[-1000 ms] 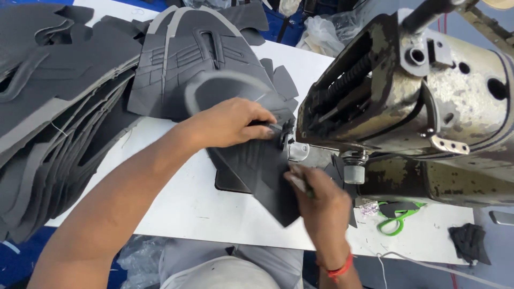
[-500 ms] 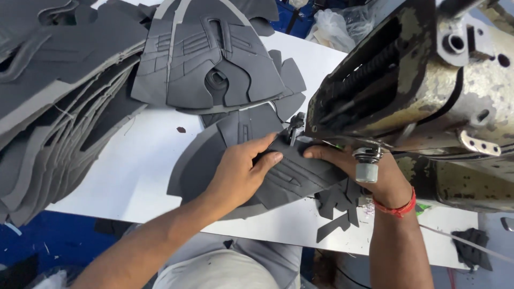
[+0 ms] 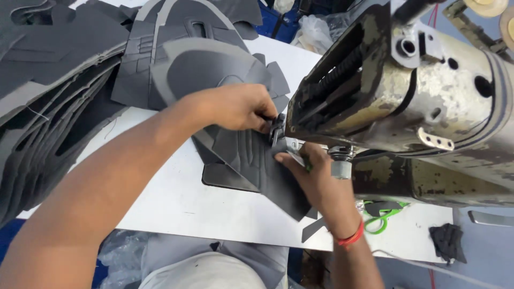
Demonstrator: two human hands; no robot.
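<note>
Left hand (image 3: 241, 107) curled shut, fingertips pinching the top edge of a dark grey fabric panel (image 3: 251, 160) right by the sewing machine's (image 3: 407, 91) needle area. Right hand (image 3: 316, 179) lies flat on the same panel from the near side, fingers spread a little and pressing it down, thumb towards the machine; red thread band (image 3: 349, 238) on that wrist. The panel lies on the white tabletop (image 3: 176, 203), under the machine head, its lower corner pointing towards the near table edge. The panel shows stitched ribs down its middle.

The machine is old, cream paint worn and stained, tilted in view at upper right. A big stack of grey cut pieces (image 3: 48, 96) fills the left side of the tabletop; another moulded grey piece (image 3: 182, 59) lies behind the left hand. Green-handled scissors (image 3: 383, 217) sit on the tabletop under the machine arm, just right of the right wrist. A small dark scrap (image 3: 447, 241) sits near the right table edge. Needle itself hidden by the hands.
</note>
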